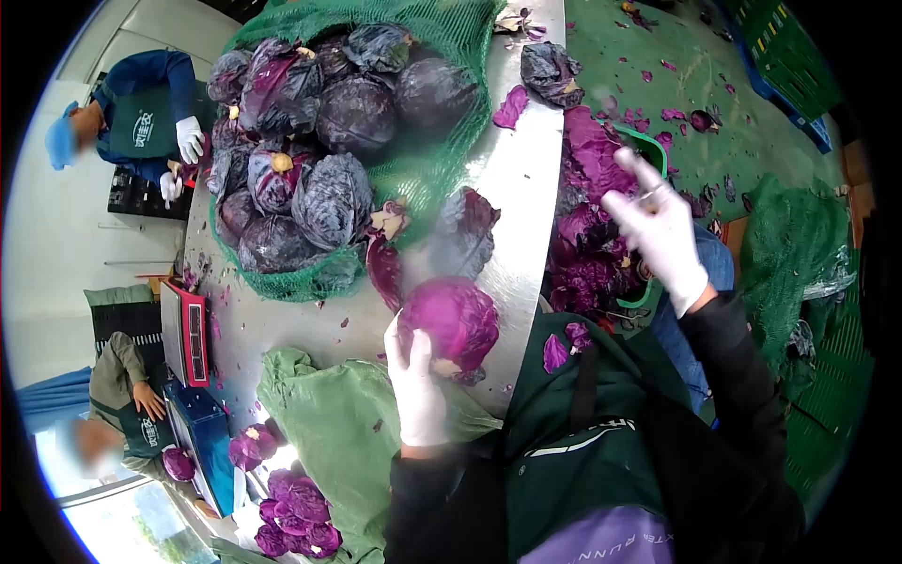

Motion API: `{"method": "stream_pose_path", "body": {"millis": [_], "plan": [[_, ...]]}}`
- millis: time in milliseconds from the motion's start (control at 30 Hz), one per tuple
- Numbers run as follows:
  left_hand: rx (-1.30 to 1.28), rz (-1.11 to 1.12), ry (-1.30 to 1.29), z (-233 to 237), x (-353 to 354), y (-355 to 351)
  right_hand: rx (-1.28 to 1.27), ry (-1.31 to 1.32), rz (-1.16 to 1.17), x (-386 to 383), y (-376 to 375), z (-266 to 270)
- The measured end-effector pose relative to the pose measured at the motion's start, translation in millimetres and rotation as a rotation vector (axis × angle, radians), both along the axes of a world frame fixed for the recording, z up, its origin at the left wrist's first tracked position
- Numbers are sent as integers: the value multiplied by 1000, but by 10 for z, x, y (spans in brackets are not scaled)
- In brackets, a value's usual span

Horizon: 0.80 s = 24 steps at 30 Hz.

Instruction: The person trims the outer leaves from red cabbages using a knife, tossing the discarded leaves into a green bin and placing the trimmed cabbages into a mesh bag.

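My left hand, in a white glove, grips a trimmed purple cabbage against the near edge of the steel table. My right hand, also gloved, is raised to the right of the table over a green bin full of purple leaf scraps; it seems to hold a small knife, though blur hides the blade. A green net sack holding several dark untrimmed cabbages lies open across the far side of the table.
A loose cabbage and leaf scraps lie on the table and the green floor. An empty green sack hangs at the near left. Two other people in green aprons work at left, beside a scale and trimmed cabbages. Green crates stand at right.
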<state>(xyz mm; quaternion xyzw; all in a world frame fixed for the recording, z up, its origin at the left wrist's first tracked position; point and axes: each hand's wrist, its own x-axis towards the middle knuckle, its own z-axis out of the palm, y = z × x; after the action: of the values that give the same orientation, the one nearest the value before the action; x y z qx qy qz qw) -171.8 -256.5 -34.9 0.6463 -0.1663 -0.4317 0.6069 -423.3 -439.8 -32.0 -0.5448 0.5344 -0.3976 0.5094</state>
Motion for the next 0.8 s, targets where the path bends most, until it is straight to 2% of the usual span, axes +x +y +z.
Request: {"method": "stream_pose_path", "body": {"millis": [67,100,167,233,267,367,400,433,500,633,667,767,800], "plan": [[19,37,84,105,-77,-30,-106,19,204,187,258,-52],[-23,47,224,95,-88,-33,-159,30,346,291,395,-81],[-111,70,502,55,-117,-47,14,84,545,420,599,41],[-104,101,503,103,-203,-96,-12,-117,490,549,781,-166],[-98,106,506,66,-206,-83,-45,-118,457,572,811,-192],[-92,68,479,10,-210,-68,64,-92,468,523,771,-148],[-93,50,463,5,-202,-57,54,-169,441,551,799,-172],[-94,33,444,4,-197,-51,12,-125,431,551,815,-156],[-25,-30,-9,-37,-315,-53,-74,-38,416,562,830,-97],[100,-134,-197,66,-529,-98,88,-111,290,514,853,-164],[93,-175,-294,52,-541,-99,121,0,344,450,839,-201],[83,-297,-659,42,-562,-128,246,-228,261,406,912,-249],[42,-311,-775,43,-581,-155,243,-113,282,363,929,-304]]}}
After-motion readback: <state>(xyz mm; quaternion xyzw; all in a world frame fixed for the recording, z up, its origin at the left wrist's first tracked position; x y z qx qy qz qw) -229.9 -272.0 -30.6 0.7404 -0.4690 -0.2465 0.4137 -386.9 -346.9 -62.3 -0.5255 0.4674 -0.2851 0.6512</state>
